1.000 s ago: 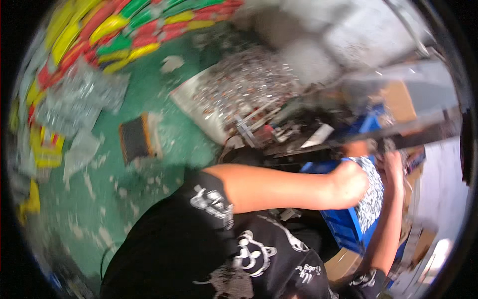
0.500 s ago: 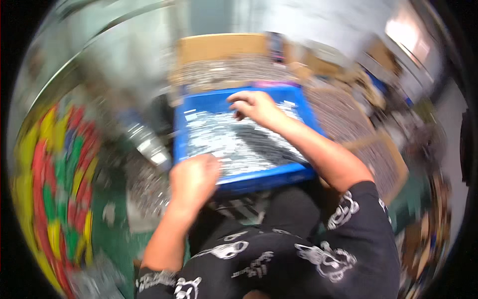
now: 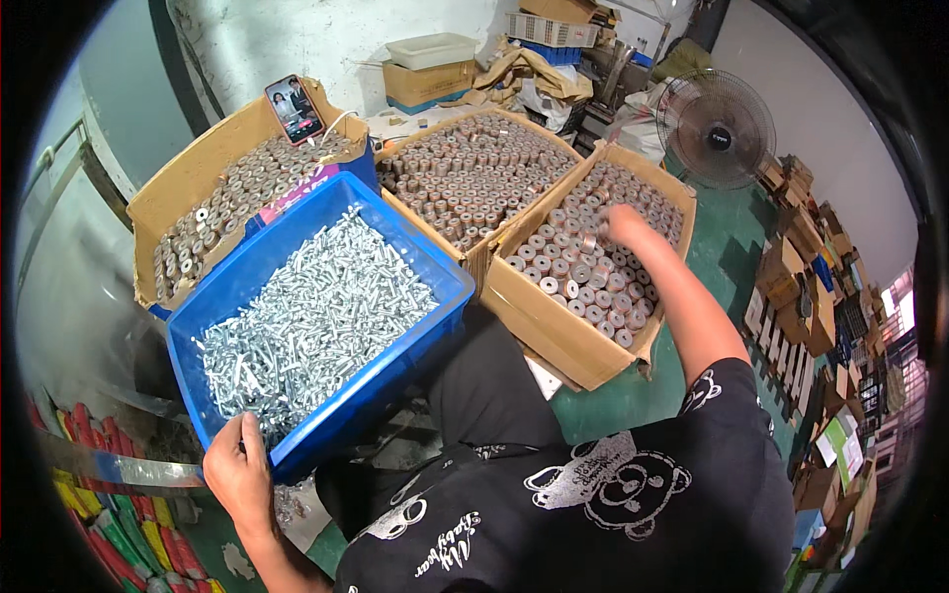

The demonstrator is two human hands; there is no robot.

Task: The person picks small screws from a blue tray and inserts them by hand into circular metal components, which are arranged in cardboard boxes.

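A small hardware workshop or storeroom is shown. A blue plastic bin heaped with silver metal screws (image 3: 316, 306) is set beside open brown cardboard boxes packed with round metal washers (image 3: 583, 257). Stacked cartons (image 3: 801, 296) are piled along a green-painted concrete floor (image 3: 732, 237), near a round pedestal fan (image 3: 719, 128).

The scene is seen through 1 head-worn fisheye view, aimed steeply down and forward over the person's own chest and lap. The blue bin of screws (image 3: 316, 306) and the cardboard boxes (image 3: 583, 267) are seen from close above, with straight edges bent toward the dark rim. The floor fan (image 3: 717, 128) is kept far off near the upper edge.
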